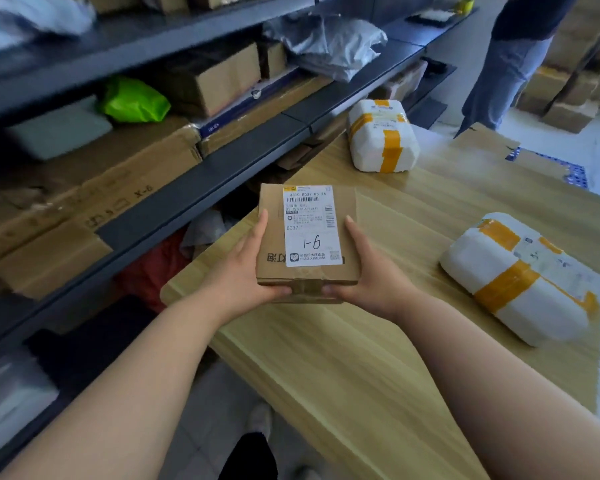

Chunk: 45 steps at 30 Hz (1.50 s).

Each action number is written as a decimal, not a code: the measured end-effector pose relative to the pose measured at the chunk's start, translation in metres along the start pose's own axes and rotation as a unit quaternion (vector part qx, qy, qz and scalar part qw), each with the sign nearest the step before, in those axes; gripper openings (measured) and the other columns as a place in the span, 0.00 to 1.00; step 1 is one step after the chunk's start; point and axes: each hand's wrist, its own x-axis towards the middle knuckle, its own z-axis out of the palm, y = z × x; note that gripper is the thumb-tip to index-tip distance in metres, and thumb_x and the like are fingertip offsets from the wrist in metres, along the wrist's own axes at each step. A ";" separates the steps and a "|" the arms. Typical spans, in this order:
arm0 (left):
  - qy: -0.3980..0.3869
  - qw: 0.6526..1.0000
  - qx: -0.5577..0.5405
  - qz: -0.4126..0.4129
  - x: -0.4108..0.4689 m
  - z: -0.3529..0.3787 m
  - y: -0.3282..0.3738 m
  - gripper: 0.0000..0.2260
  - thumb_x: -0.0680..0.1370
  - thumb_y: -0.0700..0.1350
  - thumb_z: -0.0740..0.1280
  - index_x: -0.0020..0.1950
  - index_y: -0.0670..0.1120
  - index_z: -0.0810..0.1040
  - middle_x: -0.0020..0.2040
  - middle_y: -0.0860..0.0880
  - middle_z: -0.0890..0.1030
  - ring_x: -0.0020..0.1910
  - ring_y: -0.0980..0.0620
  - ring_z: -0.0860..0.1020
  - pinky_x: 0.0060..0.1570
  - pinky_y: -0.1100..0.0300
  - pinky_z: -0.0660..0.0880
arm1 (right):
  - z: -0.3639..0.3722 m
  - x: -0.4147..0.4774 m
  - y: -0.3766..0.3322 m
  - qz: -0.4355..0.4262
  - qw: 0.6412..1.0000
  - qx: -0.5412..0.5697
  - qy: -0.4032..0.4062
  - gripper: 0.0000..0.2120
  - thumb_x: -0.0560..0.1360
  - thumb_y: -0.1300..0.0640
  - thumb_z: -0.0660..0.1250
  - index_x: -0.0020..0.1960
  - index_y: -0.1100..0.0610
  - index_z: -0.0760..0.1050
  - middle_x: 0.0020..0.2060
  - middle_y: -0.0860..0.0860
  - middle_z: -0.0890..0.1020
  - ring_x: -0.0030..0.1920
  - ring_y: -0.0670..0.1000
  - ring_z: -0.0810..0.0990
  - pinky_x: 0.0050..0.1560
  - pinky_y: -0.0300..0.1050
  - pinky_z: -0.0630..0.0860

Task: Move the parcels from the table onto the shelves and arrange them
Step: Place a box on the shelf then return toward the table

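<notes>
- You hold a small cardboard box (pixel 305 237) in both hands at the centre of the frame, over the left edge of the wooden table (pixel 326 368) and just beside the shelves (pixel 194 171).
- Your left hand (pixel 246 268) grips the box's left side, thumb lying up along the edge and fingertips curled round the near bottom edge.
- Your right hand (pixel 364 271) grips the right side the same way, thumb up the edge and fingers wrapped under the near end.
- The box's top faces you. It carries a white shipping label (pixel 310 226) with "1-6" handwritten on it.
- Two white parcels bound in yellow tape lie on the table: one (pixel 381 136) at the upper centre-right near the shelf, the other (pixel 523 275) at the right of the frame, well apart from your hands.
- The shelves fill the left and top of the frame, holding brown cartons, a green bag (pixel 132 100) and grey plastic mailers (pixel 329 46).
- Another person (pixel 510 64) stands at the upper right.
</notes>
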 end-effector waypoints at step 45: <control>0.495 0.500 0.047 -0.709 -0.977 -0.151 -0.251 0.48 0.67 0.66 0.71 0.78 0.62 0.44 0.72 0.52 0.65 0.68 0.49 0.67 0.66 0.55 0.67 | 0.673 -0.491 -0.702 -0.617 0.465 -0.125 -0.622 0.52 0.67 0.46 0.77 0.77 0.37 0.43 0.63 0.46 0.74 0.60 0.48 0.75 0.64 0.46 0.71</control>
